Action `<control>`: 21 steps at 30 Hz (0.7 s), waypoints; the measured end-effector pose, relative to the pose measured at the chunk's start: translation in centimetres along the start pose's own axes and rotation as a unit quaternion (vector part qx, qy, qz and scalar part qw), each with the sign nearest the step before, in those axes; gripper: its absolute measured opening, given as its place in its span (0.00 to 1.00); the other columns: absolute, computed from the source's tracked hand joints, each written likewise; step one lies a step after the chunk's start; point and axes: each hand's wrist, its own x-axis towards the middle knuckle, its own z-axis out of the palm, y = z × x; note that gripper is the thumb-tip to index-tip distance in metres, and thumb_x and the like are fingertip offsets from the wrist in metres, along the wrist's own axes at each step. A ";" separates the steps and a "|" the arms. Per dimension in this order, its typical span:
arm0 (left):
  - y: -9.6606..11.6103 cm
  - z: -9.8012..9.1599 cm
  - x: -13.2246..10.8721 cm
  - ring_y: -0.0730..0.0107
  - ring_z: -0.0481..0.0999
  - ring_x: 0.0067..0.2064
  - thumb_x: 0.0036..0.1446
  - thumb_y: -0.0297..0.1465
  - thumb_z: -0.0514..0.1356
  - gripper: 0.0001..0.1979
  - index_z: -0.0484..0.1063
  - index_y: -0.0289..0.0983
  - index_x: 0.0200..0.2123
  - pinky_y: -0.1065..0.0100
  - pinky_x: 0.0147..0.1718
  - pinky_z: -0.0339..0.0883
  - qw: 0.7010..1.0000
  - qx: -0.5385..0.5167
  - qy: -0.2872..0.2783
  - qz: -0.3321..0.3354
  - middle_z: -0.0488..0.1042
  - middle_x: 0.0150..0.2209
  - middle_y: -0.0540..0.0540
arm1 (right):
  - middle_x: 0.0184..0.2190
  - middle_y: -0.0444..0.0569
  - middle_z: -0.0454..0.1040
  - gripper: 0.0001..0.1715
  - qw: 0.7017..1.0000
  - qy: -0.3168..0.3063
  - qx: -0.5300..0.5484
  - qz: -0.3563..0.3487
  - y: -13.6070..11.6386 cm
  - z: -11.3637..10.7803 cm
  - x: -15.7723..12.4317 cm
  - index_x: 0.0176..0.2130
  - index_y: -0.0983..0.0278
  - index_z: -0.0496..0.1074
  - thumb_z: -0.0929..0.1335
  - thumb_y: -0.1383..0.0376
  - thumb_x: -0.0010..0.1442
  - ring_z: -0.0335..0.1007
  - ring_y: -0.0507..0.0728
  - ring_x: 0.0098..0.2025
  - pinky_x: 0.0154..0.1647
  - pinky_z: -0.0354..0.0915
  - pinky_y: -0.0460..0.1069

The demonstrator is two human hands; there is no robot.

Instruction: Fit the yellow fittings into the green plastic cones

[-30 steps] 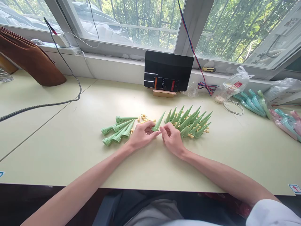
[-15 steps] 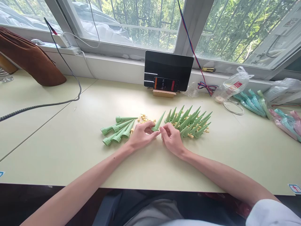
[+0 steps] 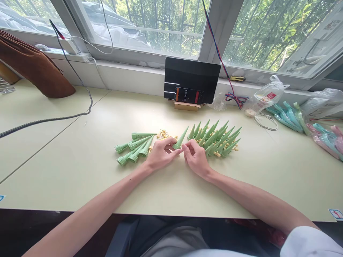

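Note:
My left hand (image 3: 161, 154) is closed around the base of a green plant watering spike (image 3: 182, 137), whose tip points up and away to the right. My right hand (image 3: 196, 158) is pinched at the spike's base; whatever its fingertips hold is hidden. Left of my hands lie several green spikes (image 3: 135, 145) with their open wide ends toward me. Small yellow valve-like pieces (image 3: 164, 134) are heaped just beyond my left hand. Beside my right hand several spikes (image 3: 214, 137) stand in close rows, with yellow pieces fitted near their bases.
A tablet (image 3: 191, 75) and a phone (image 3: 188, 96) showing a timer lean at the window side, in a cardboard stand (image 3: 187, 106). Plastic bags (image 3: 267, 97) and bagged coloured parts (image 3: 286, 116) lie at the right. A black cable (image 3: 53, 119) crosses the table's left side.

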 end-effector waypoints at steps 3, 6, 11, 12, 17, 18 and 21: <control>0.0 0.0 0.0 0.67 0.81 0.32 0.50 0.38 0.69 0.16 0.71 0.35 0.38 0.69 0.31 0.77 1.000 -0.002 0.002 0.002 0.74 0.35 0.48 | 0.20 0.39 0.62 0.16 1.000 -0.001 0.002 -0.002 0.0 0.0 0.0 0.32 0.61 0.63 0.63 0.53 0.67 0.59 0.50 0.20 0.21 0.56 0.46; 0.0 0.0 0.0 0.69 0.80 0.32 0.51 0.38 0.68 0.16 0.71 0.35 0.39 0.70 0.31 0.77 1.000 0.002 0.004 0.002 0.74 0.35 0.48 | 0.20 0.39 0.63 0.16 1.000 -0.003 0.008 -0.003 0.1 0.0 0.0 0.32 0.61 0.62 0.63 0.53 0.67 0.59 0.50 0.20 0.21 0.57 0.46; -0.2 0.0 0.0 0.71 0.78 0.31 0.52 0.40 0.67 0.16 0.72 0.35 0.39 0.71 0.30 0.76 1.000 0.006 -0.002 -0.001 0.73 0.36 0.48 | 0.20 0.39 0.63 0.15 1.000 -0.006 0.017 -0.004 0.1 0.0 0.0 0.33 0.61 0.63 0.63 0.54 0.67 0.59 0.50 0.20 0.21 0.56 0.46; -0.3 0.0 0.1 0.71 0.78 0.31 0.53 0.40 0.67 0.17 0.72 0.35 0.39 0.70 0.30 0.76 1.000 0.006 -0.004 -0.003 0.73 0.36 0.48 | 0.20 0.39 0.63 0.15 1.000 -0.007 0.019 -0.004 0.1 0.1 0.0 0.33 0.61 0.63 0.64 0.54 0.67 0.59 0.50 0.20 0.21 0.56 0.46; -0.4 0.1 0.1 0.72 0.77 0.31 0.53 0.41 0.67 0.17 0.72 0.35 0.39 0.71 0.30 0.75 1.000 -0.002 -0.009 -0.010 0.73 0.37 0.47 | 0.20 0.39 0.62 0.15 1.000 -0.009 0.021 -0.002 0.1 0.1 0.0 0.33 0.61 0.63 0.64 0.55 0.67 0.59 0.50 0.20 0.21 0.56 0.46; -0.4 0.1 0.1 0.72 0.77 0.31 0.53 0.41 0.67 0.17 0.71 0.35 0.39 0.71 0.30 0.75 1.000 -0.004 -0.011 -0.013 0.73 0.37 0.47 | 0.20 0.39 0.62 0.15 1.000 -0.010 0.021 -0.001 0.1 0.1 0.0 0.33 0.61 0.63 0.64 0.54 0.67 0.59 0.50 0.20 0.21 0.56 0.46; -0.3 0.0 0.1 0.71 0.77 0.31 0.53 0.42 0.66 0.18 0.71 0.35 0.40 0.70 0.30 0.76 1.000 -0.010 -0.017 -0.021 0.74 0.36 0.47 | 0.20 0.39 0.63 0.15 1.000 -0.012 0.022 0.000 0.1 0.1 0.0 0.33 0.61 0.63 0.65 0.54 0.66 0.60 0.50 0.20 0.21 0.57 0.46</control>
